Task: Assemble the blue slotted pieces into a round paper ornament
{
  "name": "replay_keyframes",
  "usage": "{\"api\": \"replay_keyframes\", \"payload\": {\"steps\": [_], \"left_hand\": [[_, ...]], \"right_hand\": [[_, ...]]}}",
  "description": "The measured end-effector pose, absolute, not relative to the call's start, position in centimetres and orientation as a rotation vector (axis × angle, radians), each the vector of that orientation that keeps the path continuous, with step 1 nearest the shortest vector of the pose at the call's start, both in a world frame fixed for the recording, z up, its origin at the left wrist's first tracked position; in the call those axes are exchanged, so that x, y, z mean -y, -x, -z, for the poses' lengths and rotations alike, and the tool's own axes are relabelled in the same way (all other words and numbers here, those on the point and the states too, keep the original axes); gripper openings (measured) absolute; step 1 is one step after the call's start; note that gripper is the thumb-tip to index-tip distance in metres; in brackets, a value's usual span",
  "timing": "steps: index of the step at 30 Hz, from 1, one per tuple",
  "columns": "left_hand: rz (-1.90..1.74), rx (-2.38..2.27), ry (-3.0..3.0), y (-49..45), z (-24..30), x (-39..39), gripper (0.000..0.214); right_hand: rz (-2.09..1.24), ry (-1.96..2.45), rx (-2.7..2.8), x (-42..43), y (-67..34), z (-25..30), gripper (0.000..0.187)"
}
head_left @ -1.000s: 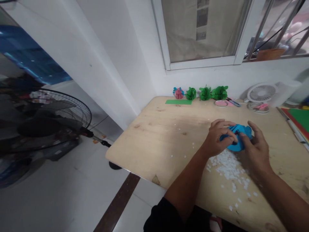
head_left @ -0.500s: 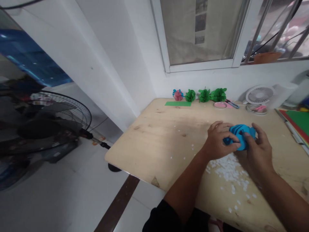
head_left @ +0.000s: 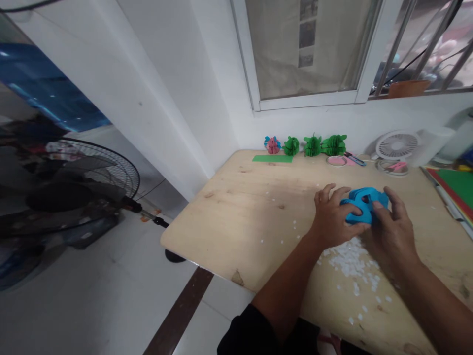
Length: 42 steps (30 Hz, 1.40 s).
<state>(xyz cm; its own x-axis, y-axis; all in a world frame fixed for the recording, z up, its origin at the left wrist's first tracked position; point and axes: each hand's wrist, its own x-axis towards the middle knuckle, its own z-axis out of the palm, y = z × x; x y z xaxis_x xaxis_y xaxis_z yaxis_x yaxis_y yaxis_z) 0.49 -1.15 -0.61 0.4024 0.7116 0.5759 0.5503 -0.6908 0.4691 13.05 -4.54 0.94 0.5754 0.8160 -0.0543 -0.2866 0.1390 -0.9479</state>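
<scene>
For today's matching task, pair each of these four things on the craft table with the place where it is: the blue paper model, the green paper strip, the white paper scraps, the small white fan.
Things
1. blue paper model
2. green paper strip
3. white paper scraps
4. small white fan

Places
A. scattered on the table, near the wrists
B. standing at the far right, by the wall
C. held between the left hand and the right hand
D. lying flat at the far edge, in front of the pink paper ball

Pairs: 1-C, 2-D, 3-A, 4-B
</scene>
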Motion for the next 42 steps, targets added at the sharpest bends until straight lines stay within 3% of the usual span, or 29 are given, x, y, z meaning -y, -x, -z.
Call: {"api": "replay_keyframes", "payload": {"steps": [18, 26, 42], "left_hand": [[-1.094, -0.883, -2.19, 0.6, -0.7, 0.2, 0.005], [-1.141, -0.82, -2.134, 0.9, -0.3, 0.0, 0.013], [-1.022, -0.762, -2.084, 1.7, -0.1, -0.5, 0.008]], "right_hand": [[-0.887, 0.999, 0.563, 4.0, -13.4, -0.1, 0.079], [-0.895, 1.028, 0.567, 4.3, -13.1, -0.6, 0.086], [-0.916, 1.044, 0.534, 4.6, -12.7, -1.3, 0.092]]}}
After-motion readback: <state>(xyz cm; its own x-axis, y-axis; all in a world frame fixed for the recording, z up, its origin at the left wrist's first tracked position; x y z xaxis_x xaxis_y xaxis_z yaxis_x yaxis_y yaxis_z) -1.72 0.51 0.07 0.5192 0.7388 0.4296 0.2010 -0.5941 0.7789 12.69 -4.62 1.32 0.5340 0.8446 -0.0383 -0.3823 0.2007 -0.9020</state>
